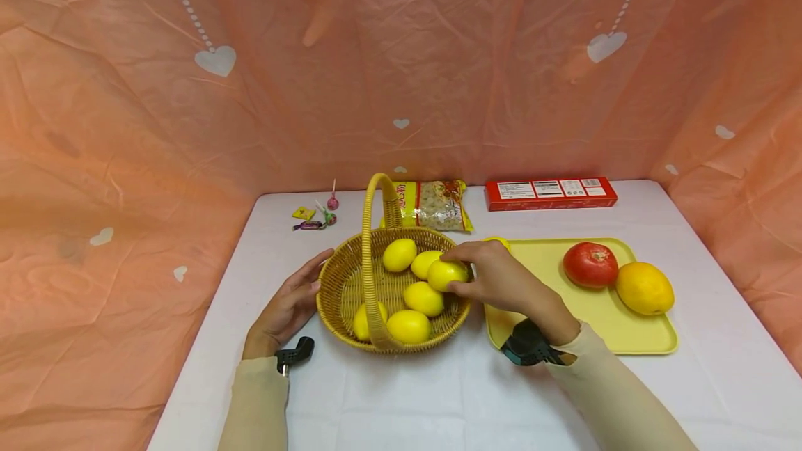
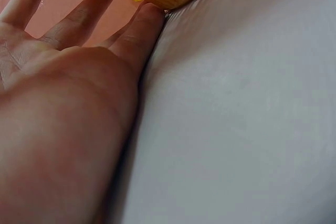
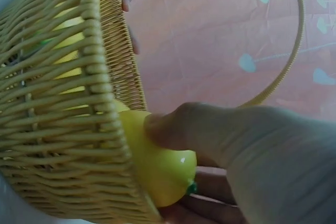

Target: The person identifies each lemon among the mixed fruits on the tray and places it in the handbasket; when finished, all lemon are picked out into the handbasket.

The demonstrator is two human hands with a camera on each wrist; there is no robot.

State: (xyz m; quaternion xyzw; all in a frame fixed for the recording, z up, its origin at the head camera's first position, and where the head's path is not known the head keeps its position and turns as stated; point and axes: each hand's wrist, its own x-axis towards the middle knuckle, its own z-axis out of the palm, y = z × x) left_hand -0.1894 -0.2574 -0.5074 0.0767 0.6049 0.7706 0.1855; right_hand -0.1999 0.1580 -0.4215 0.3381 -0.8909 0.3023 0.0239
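Note:
A wicker basket (image 1: 338, 282) with a tall arched handle (image 1: 367, 256) stands mid-table, several yellow lemons (image 1: 409, 326) lying inside. My right hand (image 1: 510, 280) grips another lemon (image 1: 447, 275) at the basket's right rim. In the right wrist view, the thumb presses on this lemon (image 3: 164, 169), just over the rim; some of the other fingers are hidden behind it. My left hand (image 1: 289, 308) rests against the basket's left outer side with fingers spread and fairly straight. The left wrist view shows those fingers (image 2: 81, 19) touching the weave.
Right of the basket lies a yellow tray (image 1: 564, 336) with a red round fruit (image 1: 590, 264) and a large yellow fruit (image 1: 645, 288). Behind are a plastic food bag (image 1: 438, 205), a red box (image 1: 551, 193) and several small candies (image 1: 308, 225). Pink cloth hangs around the white-covered table.

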